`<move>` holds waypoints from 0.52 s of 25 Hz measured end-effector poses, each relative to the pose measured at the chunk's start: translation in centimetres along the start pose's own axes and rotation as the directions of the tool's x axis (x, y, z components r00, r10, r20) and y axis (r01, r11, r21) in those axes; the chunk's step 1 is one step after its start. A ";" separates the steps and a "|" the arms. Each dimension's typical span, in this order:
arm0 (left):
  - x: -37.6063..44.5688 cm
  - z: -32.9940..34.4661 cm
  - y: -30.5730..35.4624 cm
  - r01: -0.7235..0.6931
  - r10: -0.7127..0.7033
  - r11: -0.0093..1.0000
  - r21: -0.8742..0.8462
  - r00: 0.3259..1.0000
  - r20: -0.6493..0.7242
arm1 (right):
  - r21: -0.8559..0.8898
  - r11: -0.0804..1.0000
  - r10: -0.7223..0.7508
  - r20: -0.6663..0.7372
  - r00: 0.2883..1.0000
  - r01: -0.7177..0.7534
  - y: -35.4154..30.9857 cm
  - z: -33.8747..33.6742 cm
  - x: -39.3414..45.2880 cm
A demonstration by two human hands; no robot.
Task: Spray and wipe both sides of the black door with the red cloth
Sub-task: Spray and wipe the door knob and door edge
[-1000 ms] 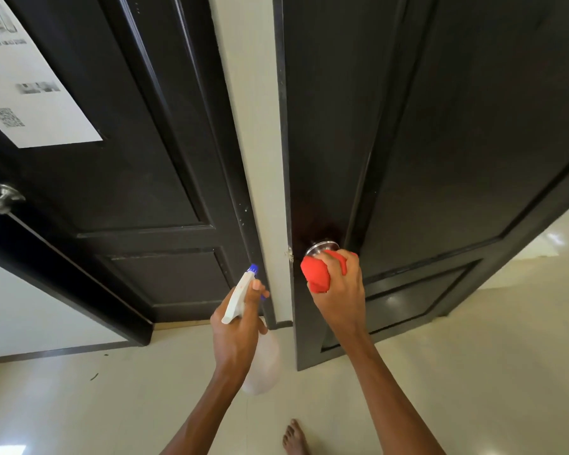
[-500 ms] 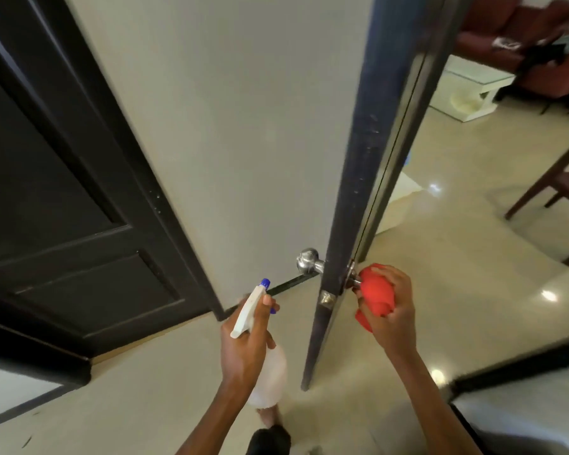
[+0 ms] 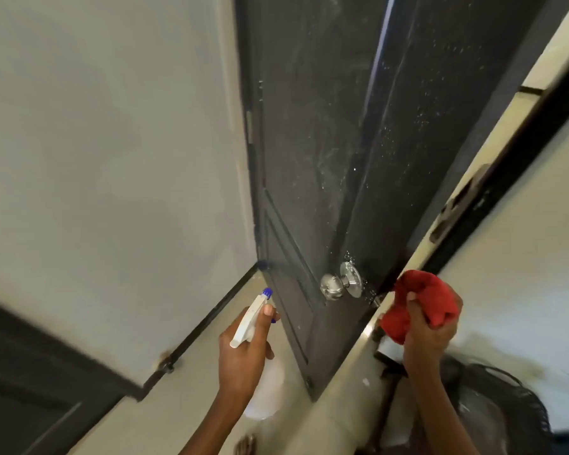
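right hand [image 3: 429, 326] grips cloth [image 3: 421, 298] | door [image 3: 326, 142] up-left of it, tall, wet | left hand [image 3: 243, 349] holds spray [image 3: 252, 318] | right nearer

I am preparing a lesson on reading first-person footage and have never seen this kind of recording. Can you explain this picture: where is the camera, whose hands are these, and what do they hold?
The camera sits on a person's head, looking forward and down, so both hands are their own. The left hand grips a white spray bottle with a blue nozzle. The right hand holds a bunched red cloth. Ahead stands the black door, speckled with droplets, with a silver door knob near the cloth. A pale wall is on the left.
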State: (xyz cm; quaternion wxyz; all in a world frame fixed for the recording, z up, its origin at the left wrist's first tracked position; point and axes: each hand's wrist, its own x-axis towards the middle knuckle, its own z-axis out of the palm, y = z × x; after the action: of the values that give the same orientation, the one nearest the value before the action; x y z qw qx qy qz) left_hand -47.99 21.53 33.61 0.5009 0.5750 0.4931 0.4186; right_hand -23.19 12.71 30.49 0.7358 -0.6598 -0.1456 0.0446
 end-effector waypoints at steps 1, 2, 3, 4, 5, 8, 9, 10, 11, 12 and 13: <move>0.8 0.8 0.2 0.000 0.000 1.000 -0.013 0.999 0.048 | -0.016 0.999 -0.048 -0.052 0.997 0.047 -0.5 -0.3 0.6; 1.8 1.8 0.6 0.006 -0.002 0.999 -0.034 0.995 0.104 | -0.034 0.994 -0.111 -0.089 0.990 0.108 -1.0 -0.6 1.2; 2.7 2.6 1.0 0.011 -0.004 0.999 -0.045 0.988 0.152 | -0.066 0.982 -0.181 -0.095 0.979 0.176 -1.1 -0.7 1.5; 3.7 3.3 1.1 0.017 -0.007 0.999 -0.048 0.982 0.191 | -0.116 0.965 -0.243 -0.079 0.967 0.234 -0.9 -0.8 1.6; 4.7 3.9 1.1 0.023 -0.013 0.999 -0.043 0.975 0.223 | -0.178 0.945 -0.286 -0.043 0.957 0.274 -0.5 -0.9 1.6; 7.9 5.5 1.1 0.006 0.009 0.999 -0.043 0.939 0.344 | -0.454 0.808 -0.345 0.149 0.927 0.374 1.3 0.1 2.7; 9.2 5.9 0.9 -0.014 0.025 0.999 -0.032 0.925 0.378 | -0.565 0.723 -0.329 0.224 0.917 0.398 1.7 1.1 3.6; 10.2 6.3 0.9 -0.034 0.038 0.999 -0.017 0.916 0.399 | -0.659 0.633 -0.302 0.274 0.913 0.407 2.2 2.0 4.6; 11.1 6.6 1.2 -0.047 0.045 0.999 -0.005 0.905 0.422 | -0.724 0.567 -0.277 0.282 0.919 0.393 2.7 2.8 5.6; 12.1 7.0 1.5 -0.054 0.051 0.999 -0.005 0.893 0.447 | -0.768 0.532 -0.252 0.259 0.932 0.357 3.1 3.5 6.6; 12.9 7.4 1.7 -0.051 0.050 0.999 -0.010 0.883 0.466 | -0.793 0.517 -0.223 0.238 0.945 0.322 3.5 3.9 7.7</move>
State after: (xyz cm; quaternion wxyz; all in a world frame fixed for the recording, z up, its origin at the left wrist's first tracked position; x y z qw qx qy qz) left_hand -38.42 33.00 34.05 0.5930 0.6718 0.3439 0.2807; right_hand -16.49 18.91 28.57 0.3316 -0.8912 -0.2896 -0.1097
